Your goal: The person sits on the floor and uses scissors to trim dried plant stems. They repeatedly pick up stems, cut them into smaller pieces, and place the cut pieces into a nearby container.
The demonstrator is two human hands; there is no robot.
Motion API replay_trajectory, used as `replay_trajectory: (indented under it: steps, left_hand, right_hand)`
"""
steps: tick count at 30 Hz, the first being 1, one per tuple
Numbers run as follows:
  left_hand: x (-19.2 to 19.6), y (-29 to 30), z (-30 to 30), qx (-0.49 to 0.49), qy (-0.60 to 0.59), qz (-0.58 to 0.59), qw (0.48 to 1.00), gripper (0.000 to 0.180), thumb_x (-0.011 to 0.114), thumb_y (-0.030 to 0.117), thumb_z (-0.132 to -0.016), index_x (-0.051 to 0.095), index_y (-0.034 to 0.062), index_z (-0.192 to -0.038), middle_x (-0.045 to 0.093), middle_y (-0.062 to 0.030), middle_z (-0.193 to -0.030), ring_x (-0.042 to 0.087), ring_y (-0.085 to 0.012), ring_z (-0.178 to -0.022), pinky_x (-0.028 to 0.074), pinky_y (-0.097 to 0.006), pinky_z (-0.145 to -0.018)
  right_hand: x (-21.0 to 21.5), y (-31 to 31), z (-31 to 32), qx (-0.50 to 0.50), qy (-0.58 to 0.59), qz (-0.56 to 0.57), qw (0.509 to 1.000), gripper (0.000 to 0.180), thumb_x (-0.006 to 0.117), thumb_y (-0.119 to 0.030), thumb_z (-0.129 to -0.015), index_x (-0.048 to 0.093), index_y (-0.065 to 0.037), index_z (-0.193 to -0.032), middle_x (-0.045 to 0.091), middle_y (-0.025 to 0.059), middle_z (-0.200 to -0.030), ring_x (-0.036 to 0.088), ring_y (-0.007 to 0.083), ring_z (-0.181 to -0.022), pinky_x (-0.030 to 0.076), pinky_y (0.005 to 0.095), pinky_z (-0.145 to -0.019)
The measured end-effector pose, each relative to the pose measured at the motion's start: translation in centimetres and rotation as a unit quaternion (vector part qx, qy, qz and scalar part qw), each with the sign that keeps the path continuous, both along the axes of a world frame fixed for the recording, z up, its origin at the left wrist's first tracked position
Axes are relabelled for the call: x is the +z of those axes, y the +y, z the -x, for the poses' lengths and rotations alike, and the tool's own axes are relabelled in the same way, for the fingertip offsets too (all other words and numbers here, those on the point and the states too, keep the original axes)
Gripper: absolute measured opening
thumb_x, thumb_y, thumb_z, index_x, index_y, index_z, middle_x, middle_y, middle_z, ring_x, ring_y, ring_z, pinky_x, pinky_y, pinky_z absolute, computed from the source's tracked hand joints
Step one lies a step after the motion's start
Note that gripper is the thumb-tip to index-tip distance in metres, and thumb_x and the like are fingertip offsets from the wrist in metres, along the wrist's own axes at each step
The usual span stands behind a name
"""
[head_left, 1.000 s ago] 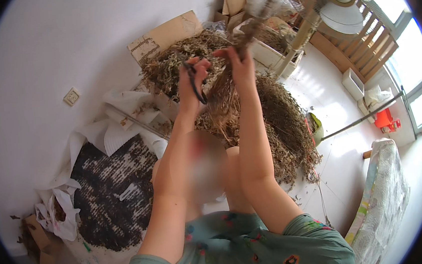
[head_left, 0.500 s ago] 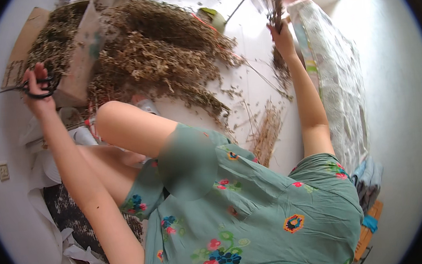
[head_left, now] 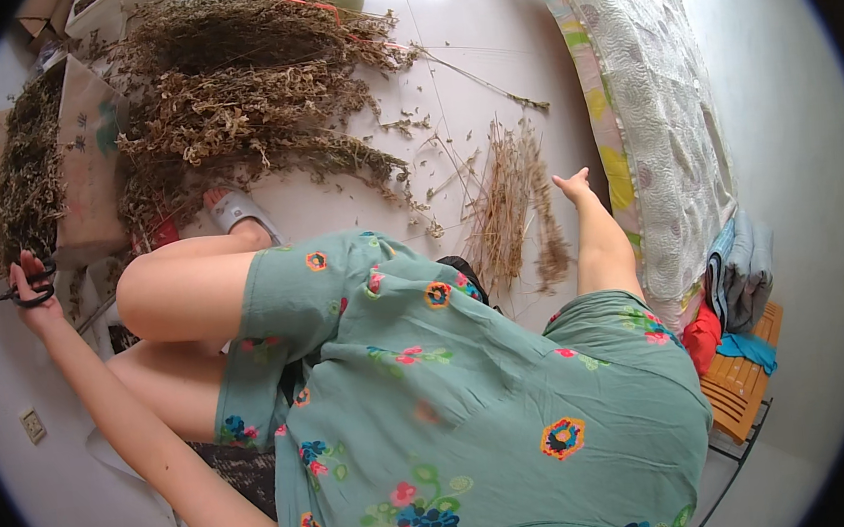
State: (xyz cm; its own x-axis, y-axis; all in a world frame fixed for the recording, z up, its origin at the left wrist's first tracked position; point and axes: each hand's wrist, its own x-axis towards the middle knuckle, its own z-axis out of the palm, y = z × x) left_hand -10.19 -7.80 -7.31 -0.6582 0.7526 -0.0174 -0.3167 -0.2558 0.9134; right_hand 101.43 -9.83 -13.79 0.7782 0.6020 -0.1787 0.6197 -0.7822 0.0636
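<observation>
Black scissors [head_left: 26,285] hang by their handle loops on the fingers of my left hand [head_left: 37,296], which is at the far left beside a cardboard box [head_left: 88,172] filled with dried plants. Out to the right, my right hand [head_left: 576,186] is empty, its thumb and fingers apart. Just left of it, a bundle of pale dry stems [head_left: 499,206] lies on the floor, with a thin brownish dried bunch [head_left: 549,247] along its right side. A large heap of dried leafy plants [head_left: 239,119] spreads across the floor at the upper left.
A bed with a white quilt [head_left: 648,93] stands along the right. Below it, folded clothes [head_left: 744,270] are piled by a slatted orange wooden stool [head_left: 734,392]. A single long stem [head_left: 486,82] and leaf crumbs lie on the floor. My slippered foot [head_left: 239,213] rests near the heap.
My right hand has come down toward me and let go of the dried bunch, which is now beside the pale stems. The scissors remain in my left hand. The view has shifted.
</observation>
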Motion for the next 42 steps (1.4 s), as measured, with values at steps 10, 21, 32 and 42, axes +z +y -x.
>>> replay_trajectory:
  steps: [10, 21, 32, 42]
  left_hand:
    - [3.5, -1.1, -5.4, -0.013, 0.003, 0.066, 0.998, 0.028, 0.062, 0.022, -0.094, 0.058, 0.0068, -0.117, 0.067, -0.0091, -0.111, 0.064, -0.0158, -0.1, 0.052, -0.029, -0.086]
    - [8.1, 2.4, -11.5, -0.015, -0.113, -0.009, 0.993, 0.027, 0.062, 0.015, -0.093, 0.056, 0.0055, -0.118, 0.066, -0.0123, -0.11, 0.064, -0.0183, -0.098, 0.054, -0.032, -0.082]
    - [9.3, 3.0, -11.0, 0.013, -0.166, -0.076, 0.983, 0.023, 0.063, 0.011, -0.09, 0.056, 0.006, -0.112, 0.067, -0.014, -0.103, 0.066, -0.0218, -0.091, 0.056, -0.035, -0.08]
    - [10.3, 2.4, -11.0, 0.035, -0.143, -0.058, 0.987, 0.027, 0.065, 0.011, -0.089, 0.056, 0.0043, -0.115, 0.065, -0.0131, -0.107, 0.065, -0.02, -0.093, 0.054, -0.034, -0.081]
  right_hand:
    - [-6.6, 4.7, 3.7, -0.02, 0.381, 0.218, 0.898, 0.028, 0.054, -0.029, -0.096, 0.057, -0.006, -0.112, 0.063, 0.0088, -0.096, 0.067, 0.0254, -0.087, 0.055, 0.0447, -0.069]
    - [-10.6, 19.0, 28.0, 0.492, 0.187, 0.188, 0.83, 0.032, 0.059, -0.02, -0.09, 0.059, -0.004, -0.118, 0.062, 0.0165, -0.115, 0.065, 0.0306, -0.089, 0.053, 0.0409, -0.074]
    - [-3.2, 21.8, 64.6, 0.77, 0.001, -0.166, 0.616, 0.046, 0.056, -0.008, -0.087, 0.05, -0.009, -0.133, 0.042, 0.0119, -0.141, 0.035, 0.0283, -0.135, 0.023, 0.044, -0.115]
    - [-2.2, 23.8, 68.8, 0.707, 0.109, 0.12, 0.688, 0.018, 0.051, -0.006, -0.092, 0.06, -0.007, -0.108, 0.067, 0.012, -0.11, 0.065, 0.0309, -0.098, 0.054, 0.041, -0.076]
